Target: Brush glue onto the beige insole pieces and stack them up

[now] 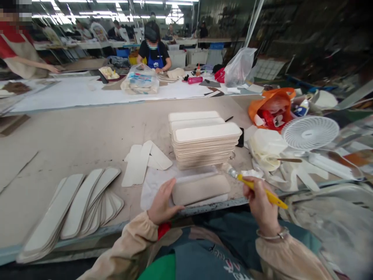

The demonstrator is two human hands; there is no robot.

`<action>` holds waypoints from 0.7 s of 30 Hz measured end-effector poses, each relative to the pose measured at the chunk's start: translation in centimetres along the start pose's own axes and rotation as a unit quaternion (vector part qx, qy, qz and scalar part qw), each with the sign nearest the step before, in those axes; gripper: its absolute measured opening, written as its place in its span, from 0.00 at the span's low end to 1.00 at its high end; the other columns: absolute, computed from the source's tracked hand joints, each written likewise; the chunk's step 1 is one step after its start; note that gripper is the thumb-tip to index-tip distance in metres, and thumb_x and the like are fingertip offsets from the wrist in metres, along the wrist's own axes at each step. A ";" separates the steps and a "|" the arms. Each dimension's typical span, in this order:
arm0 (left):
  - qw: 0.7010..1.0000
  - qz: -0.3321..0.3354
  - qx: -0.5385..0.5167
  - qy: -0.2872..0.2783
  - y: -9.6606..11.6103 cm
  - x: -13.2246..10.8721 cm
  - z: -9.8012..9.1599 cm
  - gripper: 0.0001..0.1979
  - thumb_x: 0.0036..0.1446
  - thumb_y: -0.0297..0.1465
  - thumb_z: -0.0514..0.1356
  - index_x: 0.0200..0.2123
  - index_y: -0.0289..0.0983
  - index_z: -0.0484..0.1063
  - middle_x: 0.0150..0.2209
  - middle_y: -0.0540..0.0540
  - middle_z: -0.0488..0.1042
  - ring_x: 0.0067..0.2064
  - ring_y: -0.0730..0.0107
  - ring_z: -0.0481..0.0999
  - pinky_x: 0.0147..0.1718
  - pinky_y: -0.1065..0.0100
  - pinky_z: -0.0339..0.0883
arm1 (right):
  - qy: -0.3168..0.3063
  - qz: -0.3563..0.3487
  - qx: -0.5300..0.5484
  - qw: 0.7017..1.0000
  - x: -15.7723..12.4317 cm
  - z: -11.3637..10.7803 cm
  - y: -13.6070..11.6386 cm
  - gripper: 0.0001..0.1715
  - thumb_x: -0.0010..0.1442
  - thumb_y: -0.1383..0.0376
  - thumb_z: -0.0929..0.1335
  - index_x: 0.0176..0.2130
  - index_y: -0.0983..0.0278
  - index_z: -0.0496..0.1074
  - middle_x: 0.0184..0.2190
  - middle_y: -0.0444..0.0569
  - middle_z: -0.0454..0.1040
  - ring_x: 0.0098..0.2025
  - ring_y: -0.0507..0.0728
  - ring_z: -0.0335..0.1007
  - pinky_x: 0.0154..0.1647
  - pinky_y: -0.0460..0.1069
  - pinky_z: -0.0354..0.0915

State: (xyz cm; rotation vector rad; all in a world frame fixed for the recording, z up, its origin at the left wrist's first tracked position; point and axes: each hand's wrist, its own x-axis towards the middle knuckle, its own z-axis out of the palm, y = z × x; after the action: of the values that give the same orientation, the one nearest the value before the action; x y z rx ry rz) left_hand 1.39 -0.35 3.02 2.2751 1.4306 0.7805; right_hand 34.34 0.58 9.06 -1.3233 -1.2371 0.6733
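My right hand (262, 200) is closed around the yellow handle of a paintbrush (271, 196), whose pale bristles point left, just beyond the right end of a beige rounded panel (201, 190). The panel lies flat on a white sheet (151, 182) at the table's front edge. At the panel's left end is my left hand (163, 204), thumb and fingers spread about its corners; I cannot tell how firmly they touch. Right behind stands a tall stack of cream rounded panels (205, 146). Several loose white strips (136, 165) lie to the left of it.
Fanned panels (84, 206) cover the table's front left. On the right are a white container (266, 144), a white fan (310, 134), scraps and an orange bag (272, 107). A person in a blue apron (155, 60) works across the table; another person stands far left.
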 end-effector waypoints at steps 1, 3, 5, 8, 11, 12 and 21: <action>1.000 -0.005 -0.005 -0.021 -0.1 -1.0 1.0 0.47 0.47 0.48 0.65 0.65 0.34 0.51 0.60 0.30 0.62 0.61 0.45 0.62 0.57 0.47 0.60 | -0.046 0.056 0.058 0.996 -1.4 0.9 0.5 0.21 0.65 0.52 0.59 0.40 0.63 0.72 0.19 0.42 0.64 0.19 0.51 0.59 0.19 0.46 0.57; 0.999 -0.017 -0.010 -0.035 -0.2 -2.0 2.3 0.48 0.48 0.47 0.65 0.65 0.34 0.48 0.61 0.30 0.61 0.61 0.44 0.61 0.58 0.45 0.58 | -0.118 0.144 0.136 0.973 -3.3 3.1 1.3 0.20 0.64 0.51 0.61 0.40 0.63 0.73 0.18 0.41 0.63 0.18 0.50 0.58 0.18 0.46 0.56; 0.999 -0.029 -0.013 -0.029 -0.3 -2.2 2.6 0.45 0.50 0.45 0.64 0.65 0.34 0.48 0.60 0.30 0.62 0.61 0.45 0.62 0.58 0.45 0.58 | -0.180 0.189 0.164 0.951 -4.2 5.3 1.7 0.20 0.62 0.51 0.63 0.40 0.63 0.74 0.19 0.42 0.65 0.19 0.50 0.59 0.19 0.46 0.58; 0.999 -0.046 -0.023 -0.013 -0.5 -2.0 2.4 0.42 0.52 0.44 0.63 0.64 0.34 0.50 0.59 0.31 0.64 0.60 0.47 0.64 0.57 0.47 0.61 | -0.256 0.188 0.158 0.935 -4.3 7.7 1.8 0.22 0.60 0.49 0.65 0.39 0.63 0.76 0.21 0.43 0.66 0.21 0.50 0.60 0.21 0.46 0.60; 0.998 -0.054 -0.026 -0.003 -0.7 -2.1 2.5 0.41 0.51 0.43 0.64 0.64 0.34 0.52 0.58 0.32 0.66 0.59 0.47 0.65 0.56 0.48 0.62 | -0.286 0.159 0.128 0.936 -3.8 8.8 1.3 0.23 0.60 0.48 0.65 0.36 0.64 0.78 0.20 0.43 0.65 0.22 0.51 0.60 0.23 0.47 0.61; 0.998 -0.054 -0.027 0.001 -0.8 -2.2 2.6 0.41 0.51 0.43 0.64 0.63 0.34 0.52 0.58 0.32 0.66 0.59 0.48 0.65 0.56 0.48 0.61 | -0.285 0.152 0.114 0.940 -3.6 8.9 1.0 0.23 0.59 0.49 0.65 0.35 0.63 0.78 0.20 0.44 0.66 0.22 0.51 0.61 0.23 0.47 0.61; 0.998 -0.043 -0.042 0.015 -1.1 -2.5 3.1 0.43 0.51 0.39 0.65 0.65 0.35 0.48 0.58 0.33 0.65 0.59 0.49 0.65 0.56 0.48 0.61 | -0.277 0.081 0.068 0.955 -2.5 9.7 0.2 0.09 0.54 0.60 0.70 0.35 0.61 0.76 0.34 0.48 0.78 0.37 0.58 0.73 0.41 0.52 0.68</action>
State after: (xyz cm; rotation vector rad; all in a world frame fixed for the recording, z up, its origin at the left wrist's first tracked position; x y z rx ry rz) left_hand 1.66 -2.07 -0.67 2.1335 1.4699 0.8357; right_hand 24.76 1.64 6.32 -1.1632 -1.4971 1.2874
